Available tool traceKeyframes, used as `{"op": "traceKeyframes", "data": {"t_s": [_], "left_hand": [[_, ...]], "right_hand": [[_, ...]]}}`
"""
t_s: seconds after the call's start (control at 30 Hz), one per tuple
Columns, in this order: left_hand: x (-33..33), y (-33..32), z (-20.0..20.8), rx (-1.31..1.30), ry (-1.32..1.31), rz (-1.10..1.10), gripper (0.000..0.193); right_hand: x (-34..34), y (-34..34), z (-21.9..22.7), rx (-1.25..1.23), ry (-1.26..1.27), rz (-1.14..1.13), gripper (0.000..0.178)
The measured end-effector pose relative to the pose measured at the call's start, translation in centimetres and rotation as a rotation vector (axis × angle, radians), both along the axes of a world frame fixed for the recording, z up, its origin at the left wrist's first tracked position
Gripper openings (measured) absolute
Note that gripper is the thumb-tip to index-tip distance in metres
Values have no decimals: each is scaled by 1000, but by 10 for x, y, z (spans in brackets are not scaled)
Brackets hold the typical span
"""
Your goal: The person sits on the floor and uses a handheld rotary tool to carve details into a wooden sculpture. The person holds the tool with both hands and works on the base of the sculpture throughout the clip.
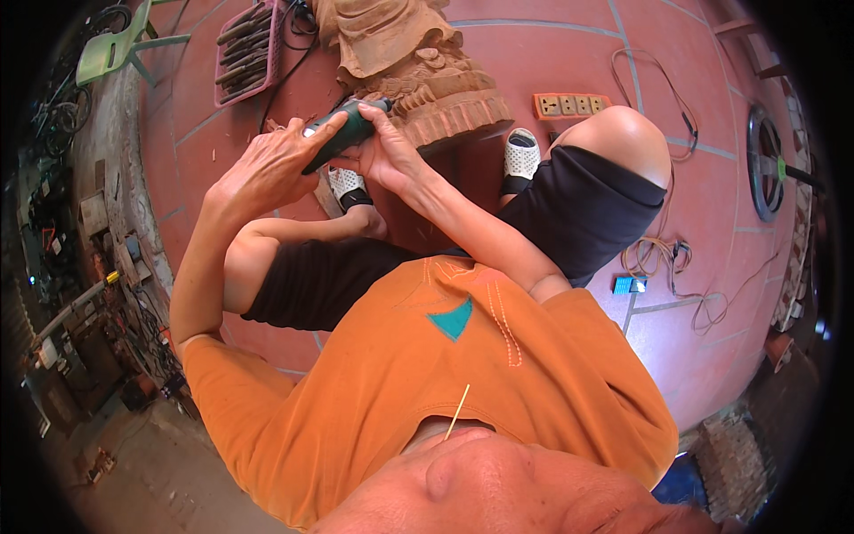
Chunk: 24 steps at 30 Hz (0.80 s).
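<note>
A dark green handheld power tool [352, 133] with a black nose lies slantwise between my hands. My left hand [274, 165] is wrapped over its rear body. My right hand [389, 153] grips it from the other side, close to the front, with the thumb along the nose. That nose reaches the lower left edge of a carved brown wooden statue [445, 98], with draped folds above and a ridged base below. Whether the tip touches the wood is too small to tell. The statue's top runs out of the picture.
Left of the statue, a pink basket [220, 67] holds several wooden-handled tools [247, 53]. An orange power strip [570, 107] lies right of it. Cords [654, 258] trail across the red tiled floor [534, 49] near a small blue box [628, 285]. A green chair [107, 55] stands far left.
</note>
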<state>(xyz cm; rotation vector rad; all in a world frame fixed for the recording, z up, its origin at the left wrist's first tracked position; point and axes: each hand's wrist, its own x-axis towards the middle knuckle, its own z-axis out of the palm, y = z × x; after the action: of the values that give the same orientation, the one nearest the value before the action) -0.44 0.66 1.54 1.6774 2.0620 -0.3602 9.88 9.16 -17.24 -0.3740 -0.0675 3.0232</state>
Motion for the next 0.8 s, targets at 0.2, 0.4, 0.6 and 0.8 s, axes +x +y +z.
{"op": "traceKeyframes", "data": {"t_s": [0.2,0.4,0.6,0.8], "left_hand": [[4,-6,-3,30,11,0,84],[8,-15,-6,58,17,-6,85],[9,-21,-11,75,-16,-6,85],[9,-25,-13,68,-29,2,84]], "right_hand": [[1,0,-3,33,24,20,43],[6,-4,-3,39,27,24,41],[12,-6,4,42,-9,27,42],[14,-7,1,46,8,42,43]]}}
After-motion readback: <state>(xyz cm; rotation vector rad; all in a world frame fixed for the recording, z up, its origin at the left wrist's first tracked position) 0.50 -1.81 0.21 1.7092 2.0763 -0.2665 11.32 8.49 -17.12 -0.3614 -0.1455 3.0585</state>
